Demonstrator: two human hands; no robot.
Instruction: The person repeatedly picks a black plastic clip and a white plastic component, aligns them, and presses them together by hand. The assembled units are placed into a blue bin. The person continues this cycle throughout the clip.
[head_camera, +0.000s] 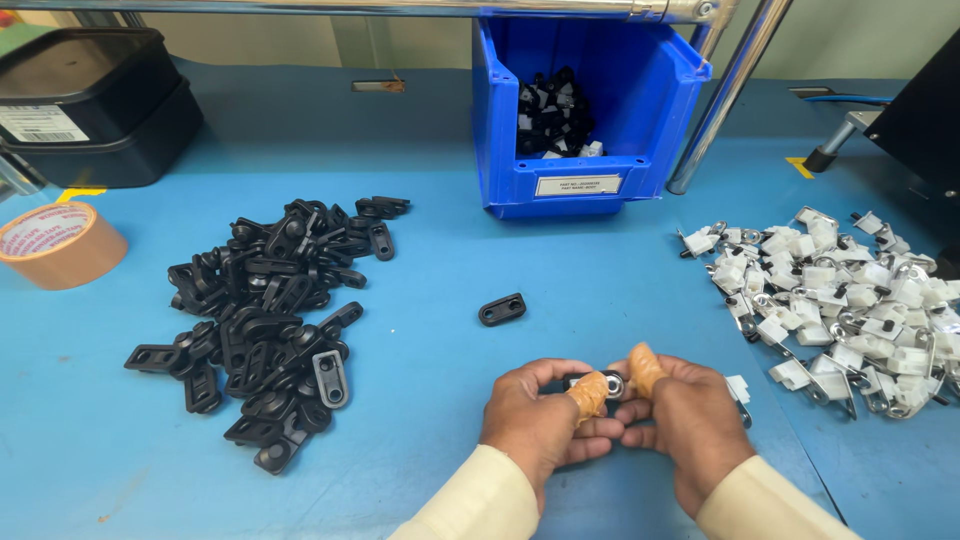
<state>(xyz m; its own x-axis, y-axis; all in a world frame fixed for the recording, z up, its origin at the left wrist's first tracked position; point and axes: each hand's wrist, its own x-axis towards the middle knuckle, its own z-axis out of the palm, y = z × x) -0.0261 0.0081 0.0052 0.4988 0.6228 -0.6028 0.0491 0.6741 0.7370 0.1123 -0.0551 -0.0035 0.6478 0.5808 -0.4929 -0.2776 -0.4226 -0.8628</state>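
The small black bracket (598, 384) lay crosswise just above the blue counter (430, 330), pinched equally between the left hand (545, 420) and right hand (685, 425) (both thumbs wrapped in tan tape), fingers closed on its ends, its metal eyelet facing up.

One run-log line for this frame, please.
both hands pinch small black part with metal ring | black parts pile left | white clips right

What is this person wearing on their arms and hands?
Both arms are in long cream-coloured sleeves that reach the wrists. The left hand and right hand are bare, without gloves, except that each thumb is wrapped in tan, tape-like covering. No rings, watch or markings show.
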